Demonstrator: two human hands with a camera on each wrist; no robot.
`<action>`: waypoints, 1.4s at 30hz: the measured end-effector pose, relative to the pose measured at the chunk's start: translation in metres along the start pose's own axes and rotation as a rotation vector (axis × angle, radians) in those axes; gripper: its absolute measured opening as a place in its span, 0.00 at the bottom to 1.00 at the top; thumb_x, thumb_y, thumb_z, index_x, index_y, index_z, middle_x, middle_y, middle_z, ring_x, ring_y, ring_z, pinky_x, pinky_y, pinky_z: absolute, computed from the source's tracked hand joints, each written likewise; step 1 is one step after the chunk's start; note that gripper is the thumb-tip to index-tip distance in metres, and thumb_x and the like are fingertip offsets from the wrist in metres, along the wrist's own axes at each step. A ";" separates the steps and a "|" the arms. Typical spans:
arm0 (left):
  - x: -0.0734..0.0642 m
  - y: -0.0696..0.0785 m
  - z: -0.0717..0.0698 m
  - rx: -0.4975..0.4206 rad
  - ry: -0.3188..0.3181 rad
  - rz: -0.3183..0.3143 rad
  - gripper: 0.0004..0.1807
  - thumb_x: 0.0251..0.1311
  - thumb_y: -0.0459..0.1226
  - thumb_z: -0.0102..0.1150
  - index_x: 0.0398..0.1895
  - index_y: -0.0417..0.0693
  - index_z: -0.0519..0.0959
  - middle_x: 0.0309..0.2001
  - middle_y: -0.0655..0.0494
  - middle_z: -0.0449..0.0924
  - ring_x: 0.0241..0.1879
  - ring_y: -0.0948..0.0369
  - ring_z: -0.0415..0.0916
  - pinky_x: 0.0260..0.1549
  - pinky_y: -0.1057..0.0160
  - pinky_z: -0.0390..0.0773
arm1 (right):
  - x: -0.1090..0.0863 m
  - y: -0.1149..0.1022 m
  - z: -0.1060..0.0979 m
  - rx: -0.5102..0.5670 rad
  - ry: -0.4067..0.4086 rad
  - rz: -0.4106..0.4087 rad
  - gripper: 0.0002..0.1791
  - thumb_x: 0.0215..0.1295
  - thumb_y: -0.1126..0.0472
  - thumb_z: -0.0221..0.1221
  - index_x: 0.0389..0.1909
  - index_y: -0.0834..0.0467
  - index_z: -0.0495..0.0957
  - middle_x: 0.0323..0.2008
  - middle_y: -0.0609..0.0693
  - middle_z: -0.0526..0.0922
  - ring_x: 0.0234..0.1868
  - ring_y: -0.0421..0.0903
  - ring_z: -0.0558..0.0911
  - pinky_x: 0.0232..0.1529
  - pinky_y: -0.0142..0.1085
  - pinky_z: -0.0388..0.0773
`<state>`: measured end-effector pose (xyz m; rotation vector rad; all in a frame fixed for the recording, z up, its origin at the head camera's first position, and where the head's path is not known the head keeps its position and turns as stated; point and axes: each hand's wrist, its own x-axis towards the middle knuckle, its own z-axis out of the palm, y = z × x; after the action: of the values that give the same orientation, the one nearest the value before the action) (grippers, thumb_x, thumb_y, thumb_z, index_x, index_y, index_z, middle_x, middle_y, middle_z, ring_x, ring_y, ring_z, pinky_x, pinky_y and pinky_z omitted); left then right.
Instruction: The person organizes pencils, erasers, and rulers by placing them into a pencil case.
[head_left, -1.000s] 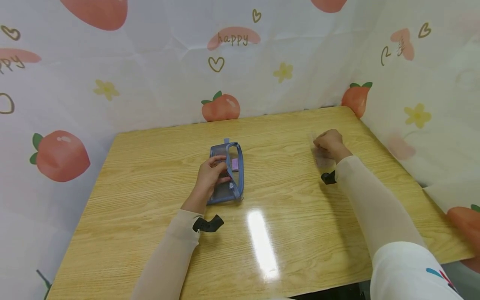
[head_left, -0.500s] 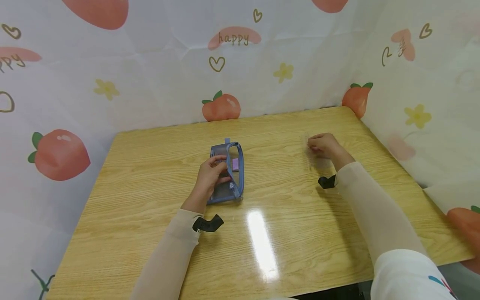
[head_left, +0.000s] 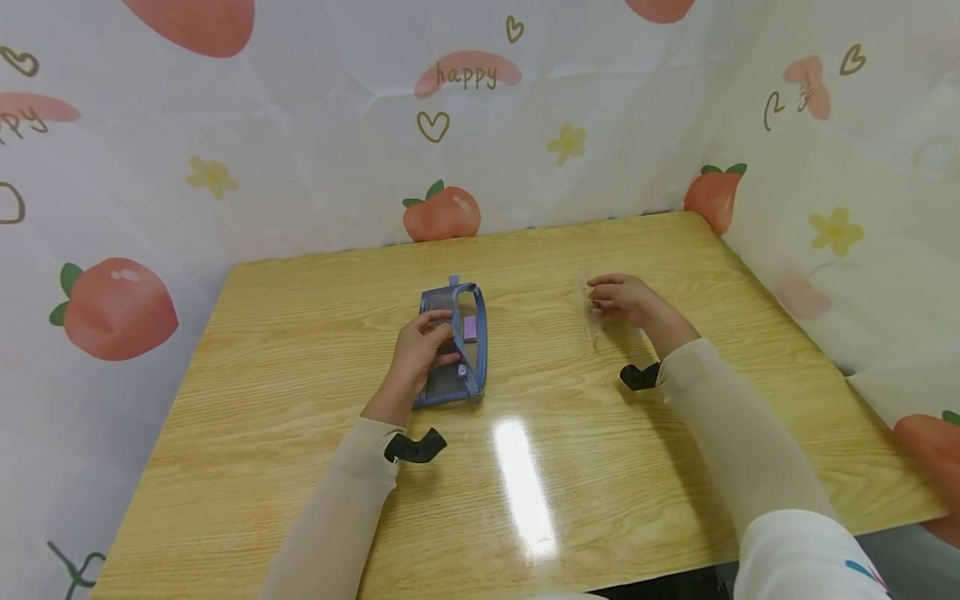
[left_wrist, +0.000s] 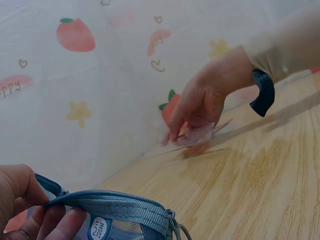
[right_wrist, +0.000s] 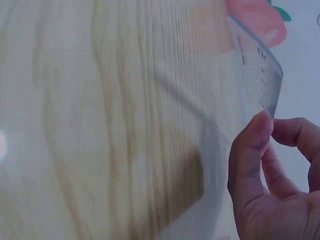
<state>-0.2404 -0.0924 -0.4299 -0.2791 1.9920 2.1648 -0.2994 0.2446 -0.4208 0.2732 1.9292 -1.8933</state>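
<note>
A blue mesh pencil case (head_left: 447, 387) lies on the table with its zipped mouth spread apart. My left hand (head_left: 422, 350) pinches one edge of that mouth between thumb and fingers, as the left wrist view shows up close. Inside the case is a small purple block (head_left: 470, 328). To the right of the case, my right hand (head_left: 626, 300) holds a clear plastic ruler (right_wrist: 257, 70) with printed marks, pinched between thumb and fingers. The ruler stands tilted, close over the table, and its lower part is hidden behind the fingers in the right wrist view.
The wooden table (head_left: 300, 500) meets a white printed cloth (head_left: 315, 150) along its back and right sides. A bright reflection lies on the tabletop in front of the pencil case. Black wrist mounts (head_left: 415, 447) stick out from both sleeves.
My right hand has moved left toward the pencil case with the clear ruler, which has turned more edge-on in the head view. My left hand and the case have stayed in place.
</note>
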 end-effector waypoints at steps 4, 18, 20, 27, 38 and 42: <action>0.000 0.000 0.000 -0.002 -0.008 0.003 0.19 0.51 0.29 0.51 0.49 0.44 0.74 0.33 0.50 0.71 0.31 0.59 0.73 0.28 0.59 0.82 | -0.001 0.003 0.006 0.027 -0.017 0.019 0.27 0.64 0.69 0.49 0.64 0.67 0.55 0.43 0.56 0.68 0.33 0.42 0.78 0.37 0.31 0.78; 0.001 -0.001 0.000 -0.013 -0.005 0.005 0.18 0.51 0.28 0.51 0.48 0.44 0.75 0.31 0.51 0.71 0.30 0.60 0.72 0.27 0.59 0.82 | 0.005 0.020 0.026 0.193 -0.133 0.026 0.22 0.65 0.68 0.47 0.60 0.64 0.58 0.45 0.55 0.71 0.36 0.43 0.77 0.36 0.30 0.78; 0.001 -0.001 0.000 -0.013 -0.005 0.006 0.18 0.51 0.28 0.51 0.48 0.44 0.75 0.31 0.51 0.71 0.30 0.60 0.72 0.27 0.59 0.82 | 0.004 0.020 0.030 0.214 -0.142 0.028 0.22 0.65 0.68 0.47 0.60 0.64 0.57 0.43 0.54 0.73 0.35 0.43 0.77 0.35 0.30 0.78; 0.003 -0.002 0.000 -0.020 -0.006 0.003 0.18 0.51 0.28 0.51 0.48 0.45 0.75 0.33 0.51 0.72 0.34 0.56 0.73 0.27 0.58 0.82 | 0.006 0.023 0.046 0.266 -0.175 0.042 0.14 0.67 0.68 0.45 0.52 0.63 0.61 0.33 0.50 0.74 0.31 0.41 0.76 0.29 0.28 0.77; 0.002 -0.001 -0.001 -0.009 0.001 0.004 0.18 0.51 0.29 0.51 0.48 0.45 0.75 0.33 0.51 0.72 0.34 0.54 0.73 0.27 0.59 0.82 | 0.009 0.024 0.070 0.264 -0.196 0.047 0.12 0.65 0.68 0.47 0.49 0.63 0.63 0.33 0.51 0.75 0.31 0.42 0.77 0.30 0.30 0.77; 0.002 -0.001 -0.001 -0.006 0.002 0.002 0.18 0.51 0.29 0.52 0.48 0.45 0.75 0.33 0.50 0.72 0.32 0.57 0.73 0.27 0.59 0.82 | 0.011 0.025 0.080 0.262 -0.220 0.047 0.12 0.65 0.70 0.47 0.49 0.64 0.64 0.31 0.52 0.76 0.30 0.42 0.77 0.29 0.29 0.78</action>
<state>-0.2420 -0.0931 -0.4312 -0.2802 1.9874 2.1734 -0.2855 0.1653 -0.4469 0.1768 1.5224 -2.0503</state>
